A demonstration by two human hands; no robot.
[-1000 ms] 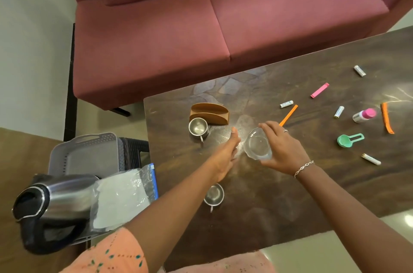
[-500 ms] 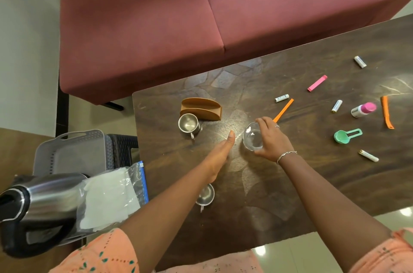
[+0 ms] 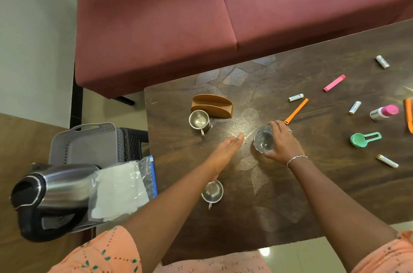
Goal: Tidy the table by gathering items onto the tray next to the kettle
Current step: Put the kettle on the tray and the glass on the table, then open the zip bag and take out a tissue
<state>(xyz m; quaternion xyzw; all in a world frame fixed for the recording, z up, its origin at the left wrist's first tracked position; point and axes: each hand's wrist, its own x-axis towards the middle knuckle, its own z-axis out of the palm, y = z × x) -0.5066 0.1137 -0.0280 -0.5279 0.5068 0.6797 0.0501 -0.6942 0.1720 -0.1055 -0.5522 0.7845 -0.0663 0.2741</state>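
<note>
Two steel cups stand on the dark worktop (image 3: pixel 335 183): the far steel cup (image 3: pixel 199 120) just in front of a brown napkin holder (image 3: pixel 212 106), the near steel cup (image 3: pixel 212 191) partly under the left forearm. The right grip (image 3: pixel 282 145) is curled round a clear glass (image 3: pixel 264 139), which stands upright near the middle of the worktop, fingers on its far side and thumb on its near side. The left grip (image 3: pixel 225 149) is released, fingers straight and together, pointing toward the glass but apart from it; I cannot tell whether it touches the worktop.

Right of the glass lie four small batteries, the nearest battery (image 3: pixel 295 97) beside an orange clip (image 3: pixel 296 111) whose end comes close to the right fingers. Farther right are a pink clip (image 3: pixel 334 83), a green measuring spoon (image 3: pixel 364 138) and a small pink-capped bottle (image 3: pixel 384 112) on its side.

The grey tray (image 3: pixel 87 143) sits off the worktop's left end, well apart from the glass, with nothing visible on its bare floor. The steel kettle (image 3: pixel 51 192) stands just in front of it, and a clear zip bag (image 3: pixel 120 187) with white paper inside lies between kettle and worktop. A maroon sofa (image 3: pixel 201 15) stands beyond.
</note>
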